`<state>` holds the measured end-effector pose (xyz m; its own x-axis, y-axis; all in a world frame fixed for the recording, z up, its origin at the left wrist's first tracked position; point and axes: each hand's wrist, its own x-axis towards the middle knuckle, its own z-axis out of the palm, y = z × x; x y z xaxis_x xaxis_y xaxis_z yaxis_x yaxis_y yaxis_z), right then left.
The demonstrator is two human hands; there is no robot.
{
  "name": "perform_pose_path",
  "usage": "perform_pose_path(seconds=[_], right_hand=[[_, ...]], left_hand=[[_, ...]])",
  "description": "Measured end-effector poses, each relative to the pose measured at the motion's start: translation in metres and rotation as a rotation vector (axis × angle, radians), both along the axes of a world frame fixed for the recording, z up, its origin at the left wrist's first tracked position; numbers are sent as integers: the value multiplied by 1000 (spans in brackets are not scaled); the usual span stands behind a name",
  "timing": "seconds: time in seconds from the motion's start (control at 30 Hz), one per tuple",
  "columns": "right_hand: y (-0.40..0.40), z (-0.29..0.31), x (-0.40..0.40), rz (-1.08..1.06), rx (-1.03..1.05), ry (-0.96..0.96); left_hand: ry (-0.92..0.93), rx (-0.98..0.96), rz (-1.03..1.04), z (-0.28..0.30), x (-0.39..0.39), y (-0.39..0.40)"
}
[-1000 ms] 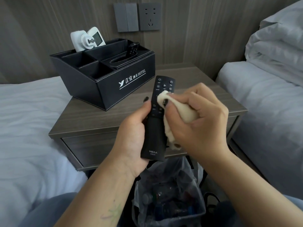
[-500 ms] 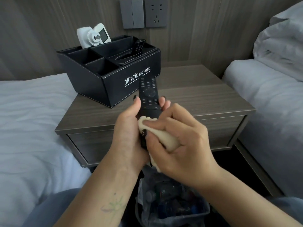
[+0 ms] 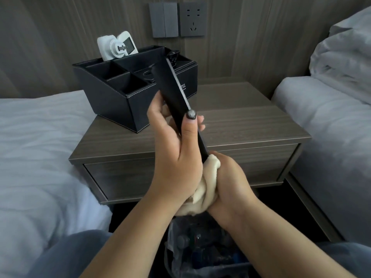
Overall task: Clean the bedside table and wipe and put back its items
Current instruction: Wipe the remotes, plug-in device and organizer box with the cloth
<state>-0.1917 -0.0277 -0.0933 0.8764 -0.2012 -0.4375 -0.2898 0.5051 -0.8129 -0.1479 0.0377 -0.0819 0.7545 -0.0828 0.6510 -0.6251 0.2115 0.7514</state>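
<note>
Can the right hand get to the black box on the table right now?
Probably not yet. The right hand grips the cloth round the remote, which the left hand holds. Both hands are busy, though nothing blocks the way to the black box.

Two beds are seen flanking the scene. White rumpled bedding (image 3: 40,141) fills the left of the frame; a second mattress (image 3: 325,121) is seen at the right, with a bunched white duvet (image 3: 345,49) piled at the upper right. The background is taken up by a wood-grain wall panel (image 3: 261,37). At top centre, a grey double switch plate (image 3: 163,20) is mounted just beside a grey power socket (image 3: 193,19). At the bottom centre, a bin lined with a clear plastic bag (image 3: 200,251) is seen, dark refuse showing inside. Blue-grey trouser fabric (image 3: 66,255) is visible at the lower left and lower right corners.
</note>
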Motion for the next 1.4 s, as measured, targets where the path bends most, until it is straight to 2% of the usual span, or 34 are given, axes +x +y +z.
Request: perform_pose_path(seconds=[0.07, 0.17, 0.23, 0.3, 0.37, 0.43, 0.53, 0.63, 0.7, 0.8, 0.93, 1.03, 1.17, 1.27, 1.33, 1.4], right_hand=[[-3, 3, -2, 48, 18, 13], [-12, 12, -10, -43, -13, -191], [-22, 23, -17, -259, -215, -395], [-33, 35, -21, -421, -566, -639], [-48, 34, -20, -482, -983, -765], [-59, 30, -17, -512, -1135, -747], [-73, 32, -15, -446, -1102, -664], [-82, 43, -20, -203, -810, -576], [-89, 45, -21, -182, -713, -485], [-98, 43, -23, -290, -748, -503], [-94, 42, -31, -322, -933, -625], [-96, 37, -26, -244, -1011, -512], [-120, 32, -14, -205, -1058, -278], [-130, 35, -13, -227, -1017, -225], [-135, 37, -13, -238, -993, -220], [-140, 38, -13, -242, -993, -205]], left_hand=[[10, -6, 35, 0, 8, 2], [136, -67, 4, 4, 16, 8], [325, -55, -72, 6, 15, 10], [467, 50, -223, 1, 9, 9], [385, 277, -322, -4, 0, 7], [234, 481, -342, -9, -6, 4], [172, 572, -360, -12, -8, 5], [126, 626, -371, -13, -8, 11], [95, 652, -398, -14, -10, 11], [106, 639, -449, -15, -14, 4], [128, 597, -479, -22, -16, -1], [67, 520, -423, -33, -24, -5], [124, 300, -317, -30, -37, -22], [186, 288, -127, -5, -26, -40], [345, 309, -32, 10, -5, -56], [602, 296, -37, 20, 27, -72]])
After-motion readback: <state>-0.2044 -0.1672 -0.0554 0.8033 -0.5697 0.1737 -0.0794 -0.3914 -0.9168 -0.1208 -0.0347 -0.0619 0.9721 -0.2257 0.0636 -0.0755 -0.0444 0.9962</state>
